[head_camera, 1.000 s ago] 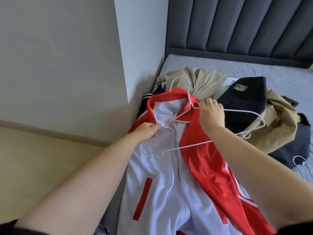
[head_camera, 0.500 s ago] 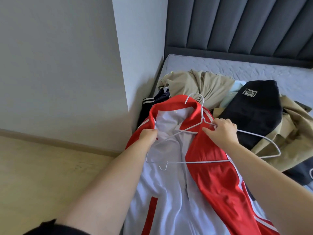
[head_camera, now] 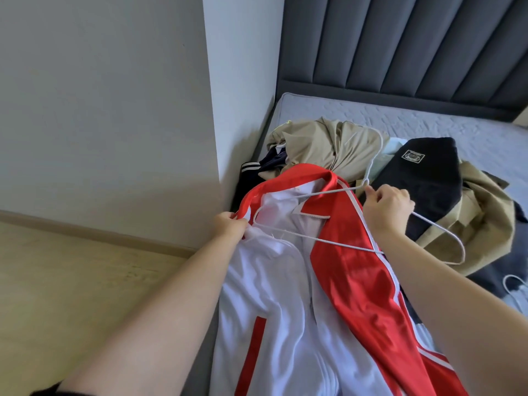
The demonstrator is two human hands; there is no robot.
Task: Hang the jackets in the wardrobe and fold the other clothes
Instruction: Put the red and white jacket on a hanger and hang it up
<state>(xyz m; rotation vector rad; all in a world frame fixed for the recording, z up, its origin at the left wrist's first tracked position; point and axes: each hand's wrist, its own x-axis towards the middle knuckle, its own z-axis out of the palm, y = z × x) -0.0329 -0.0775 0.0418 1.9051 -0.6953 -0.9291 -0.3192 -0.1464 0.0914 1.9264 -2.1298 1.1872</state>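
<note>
A red and white jacket (head_camera: 288, 304) lies open, lining up, along the left edge of the bed. Across its collar lies a white wire hanger (head_camera: 337, 242), whose left end sits inside the jacket's left shoulder. My left hand (head_camera: 230, 225) pinches the jacket's left shoulder fabric at the red collar edge. My right hand (head_camera: 387, 208) grips the hanger at the base of its hook, over the jacket's red right front. Behind the jacket lies a pile of other clothes: a beige garment (head_camera: 323, 148), a black one with a white patch (head_camera: 425, 178), and a navy striped piece (head_camera: 257, 170).
The bed (head_camera: 428, 121) has a grey mattress and a dark padded headboard (head_camera: 400, 44). A white wall corner (head_camera: 211, 110) stands right at the bed's left side, with wooden floor (head_camera: 71, 281) below it. Another white hanger (head_camera: 514, 292) shows at the right edge.
My right hand has swung the hanger's hook up and to the right, toward the black garment. The hanger's left end has slid further into the jacket's left shoulder, which my left hand keeps holding.
</note>
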